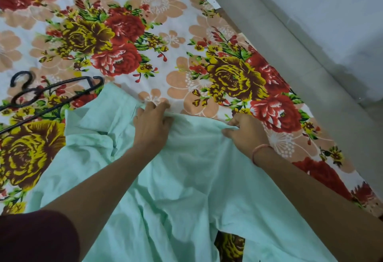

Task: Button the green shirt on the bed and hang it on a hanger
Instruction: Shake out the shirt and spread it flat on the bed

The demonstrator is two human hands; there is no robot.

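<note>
A pale green shirt (182, 189) lies crumpled on the floral bedsheet, spreading from the middle of the view to the bottom edge. My left hand (152, 125) grips the shirt's far edge near the centre, fingers curled into the cloth. My right hand (245, 132) pinches the same far edge a little to the right. A black hanger (51, 93) lies flat on the sheet at the left, its right end just beyond the shirt's upper left corner. No buttons are visible.
The floral bedsheet (145, 40) covers the bed and extends far and left. The bed's right edge (275, 64) runs diagonally, with grey floor (310, 44) beyond it.
</note>
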